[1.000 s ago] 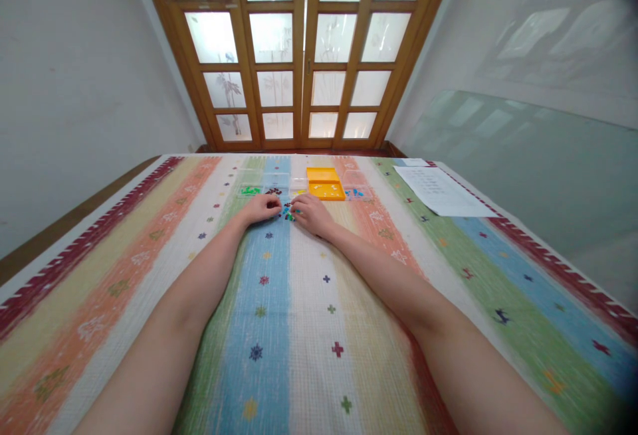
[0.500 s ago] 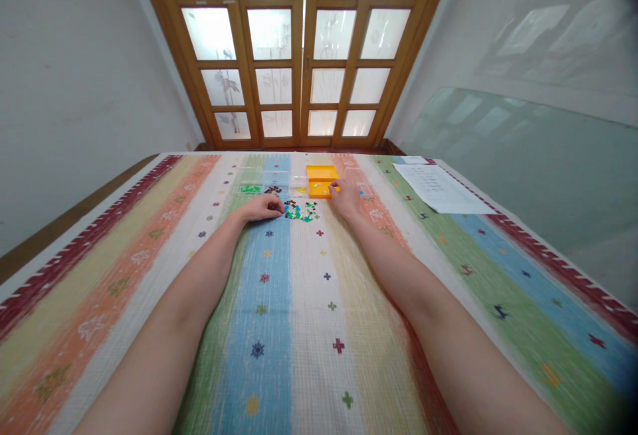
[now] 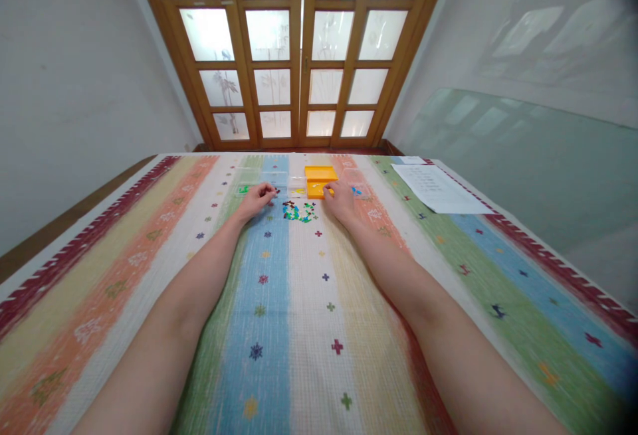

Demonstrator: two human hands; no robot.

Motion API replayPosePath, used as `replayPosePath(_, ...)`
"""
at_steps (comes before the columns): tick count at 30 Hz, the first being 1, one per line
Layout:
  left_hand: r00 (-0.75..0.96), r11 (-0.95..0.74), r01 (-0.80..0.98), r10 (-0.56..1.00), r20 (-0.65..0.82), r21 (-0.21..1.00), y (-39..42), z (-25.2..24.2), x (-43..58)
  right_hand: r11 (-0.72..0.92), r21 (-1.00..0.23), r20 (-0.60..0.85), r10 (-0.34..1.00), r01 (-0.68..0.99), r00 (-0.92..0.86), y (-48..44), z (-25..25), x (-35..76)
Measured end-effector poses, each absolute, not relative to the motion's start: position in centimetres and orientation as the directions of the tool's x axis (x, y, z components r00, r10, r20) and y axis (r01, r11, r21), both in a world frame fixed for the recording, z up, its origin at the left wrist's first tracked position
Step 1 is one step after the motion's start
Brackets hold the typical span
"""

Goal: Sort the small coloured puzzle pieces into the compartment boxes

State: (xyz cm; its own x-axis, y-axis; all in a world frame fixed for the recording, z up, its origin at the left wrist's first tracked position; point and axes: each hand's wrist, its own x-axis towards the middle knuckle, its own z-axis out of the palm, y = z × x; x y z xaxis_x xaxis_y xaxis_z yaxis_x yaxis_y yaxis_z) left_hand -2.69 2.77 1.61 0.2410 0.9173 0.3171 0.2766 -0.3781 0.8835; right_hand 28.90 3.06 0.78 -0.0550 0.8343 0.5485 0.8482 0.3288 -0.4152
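Observation:
A small heap of mixed coloured pieces [image 3: 298,211] lies on the striped cloth [image 3: 299,315] far ahead of me. Behind it runs a row of small clear boxes [image 3: 279,182] with an orange box [image 3: 318,181] in the middle. My left hand [image 3: 256,199] is curled, fingertips pinched at the box holding dark pieces, left of the heap. My right hand [image 3: 339,199] rests right of the heap, fingers bent, its tips at the front edge of the orange box. What either pinch holds is too small to see.
A white printed sheet [image 3: 436,187] lies at the far right of the table. A pane of glass [image 3: 538,156] leans on the right wall. Wooden glazed doors [image 3: 299,56] stand beyond the far edge. Green pieces [image 3: 243,189] sit in the leftmost clear box.
Both hands left the heap, which now lies uncovered. My right hand went right to the orange box; my left hand moved forward to the clear boxes.

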Motion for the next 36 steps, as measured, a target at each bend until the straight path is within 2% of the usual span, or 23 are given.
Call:
replayPosePath(6,0.01,-0.278,0.222,0.959,0.283,0.935,3.5,0.9,-2.9,0.41,-0.39,0.571,0.81,0.824,-0.133,2.3,1.0,27.9)
replayPosePath(10,-0.046,-0.201,0.217,0.975,0.215,0.955,4.0,0.4,-3.3,0.424,-0.375,0.558,0.813,0.824,-0.165,2.0,1.1,27.5)
replayPosePath(14,-0.026,-0.188,0.252,0.979,0.201,0.949,4.0,0.3,-3.2,0.459,-0.339,0.553,0.804,0.821,-0.221,1.6,1.3,27.2)
replayPosePath(21,0.027,-0.228,0.305,0.973,0.231,0.925,3.3,0.8,-2.5,0.646,-0.193,0.507,0.71,0.739,-0.489,0.3,1.6,25.7)
replayPosePath(24,0.051,-0.243,0.335,0.969,0.241,0.91,3.2,0.6,-2.3,0.678,-0.172,0.474,0.693,0.714,-0.544,-0.1,1.7,24.9)
replayPosePath(27,0.115,-0.303,0.438,0.953,0.281,0.847,3.2,0.2,-2.2,0.686,-0.171,0.437,0.696,0.708,-0.569,-0.2,1.7,24.3)
replayPosePath(32,0.228,-0.418,0.622,0.906,0.358,0.662,3.1,-0.3,-2.2,0.681,-0.171,0.408,0.707,0.712,-0.578,0.0,1.3,24.1)
replayPosePath(36,0.236,-0.423,0.648,0.902,0.361,0.633,3.0,-0.3,-2.1,0.671,-0.192,0.413,0.717,0.716,-0.561,0.2,1.0,24.0)
